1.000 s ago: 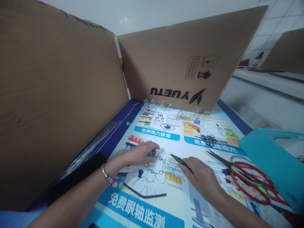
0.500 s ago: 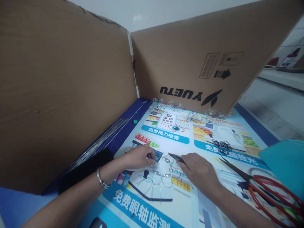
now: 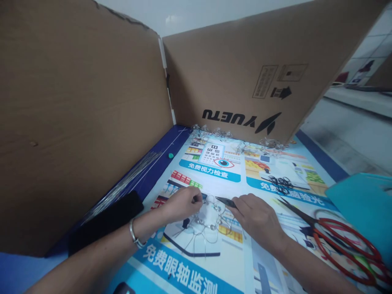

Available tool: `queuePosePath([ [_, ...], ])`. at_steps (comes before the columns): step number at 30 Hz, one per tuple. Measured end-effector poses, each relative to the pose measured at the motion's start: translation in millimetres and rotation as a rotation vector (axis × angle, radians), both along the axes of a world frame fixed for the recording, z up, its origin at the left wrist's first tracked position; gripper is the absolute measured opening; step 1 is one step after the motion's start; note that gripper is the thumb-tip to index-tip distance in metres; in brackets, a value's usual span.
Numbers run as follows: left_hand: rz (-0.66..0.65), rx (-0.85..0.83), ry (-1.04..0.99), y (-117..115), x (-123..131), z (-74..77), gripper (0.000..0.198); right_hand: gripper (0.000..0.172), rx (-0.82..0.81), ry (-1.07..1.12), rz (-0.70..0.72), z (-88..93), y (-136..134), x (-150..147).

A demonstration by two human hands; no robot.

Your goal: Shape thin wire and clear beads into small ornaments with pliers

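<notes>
My left hand [image 3: 185, 203], a silver bracelet at its wrist, is closed with thumb and forefinger pinching the upper left of a wire ring [image 3: 208, 224]. Thin silver wire forms this ring, with loops, shiny twisted knots and loose ends trailing toward me. My right hand [image 3: 255, 216] is wrapped around small dark pointed pliers [image 3: 226, 201]. Their tips point left, close to the ring's upper edge; whether they grip the wire I cannot tell. The pliers' handles are hidden in my palm.
Large red-handled scissors [image 3: 343, 241] lie at the right beside a turquoise sheet [image 3: 364, 204]. Black wire coils [image 3: 280, 182] sit behind them. Straight wires [image 3: 128, 175] and a black pad [image 3: 107, 218] lie left. Cardboard walls [image 3: 232, 81] stand behind, with wire pieces [image 3: 214, 132] along their foot.
The view has shifted slightly, so surroundings appear further left. The wire ring has tilted a little between my hands. Both hands keep their grips.
</notes>
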State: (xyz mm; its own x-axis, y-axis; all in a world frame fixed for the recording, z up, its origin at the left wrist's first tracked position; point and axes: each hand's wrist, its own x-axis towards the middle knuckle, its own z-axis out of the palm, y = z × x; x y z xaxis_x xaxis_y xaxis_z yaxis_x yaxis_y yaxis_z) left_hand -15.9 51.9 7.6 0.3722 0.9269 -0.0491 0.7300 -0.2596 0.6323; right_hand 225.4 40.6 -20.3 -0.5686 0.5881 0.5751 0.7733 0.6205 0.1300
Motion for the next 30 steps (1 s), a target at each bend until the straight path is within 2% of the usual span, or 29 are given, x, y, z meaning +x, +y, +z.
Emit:
queuePosePath([
  [6, -0.011, -0.121, -0.205, 0, 0, -4.7, 0.007, 0.022, 0.010, 0.009, 0.003, 0.4, -3, 2],
  [9, -0.026, -0.181, -0.282, 1, 0, -9.9, 0.018, 0.021, 0.006, 0.011, 0.007, 0.8, -3, 3],
  [14, -0.063, -0.223, -0.289, 2, 0, -9.2, 0.017, 0.021, 0.001, 0.029, 0.014, -1.4, -3, 3],
  [19, -0.040, -0.284, -0.347, 1, 2, -5.9, 0.016, 0.019, 0.005, 0.034, 0.020, -1.4, -4, 3],
  [25, -0.030, -0.273, -0.342, 2, 2, -10.3, 0.018, 0.019, 0.008, 0.034, 0.026, 1.7, -5, 1],
  [30, -0.044, -0.237, -0.313, 1, 3, -6.9, 0.018, 0.019, 0.031, 0.038, 0.021, 3.1, -5, 1],
])
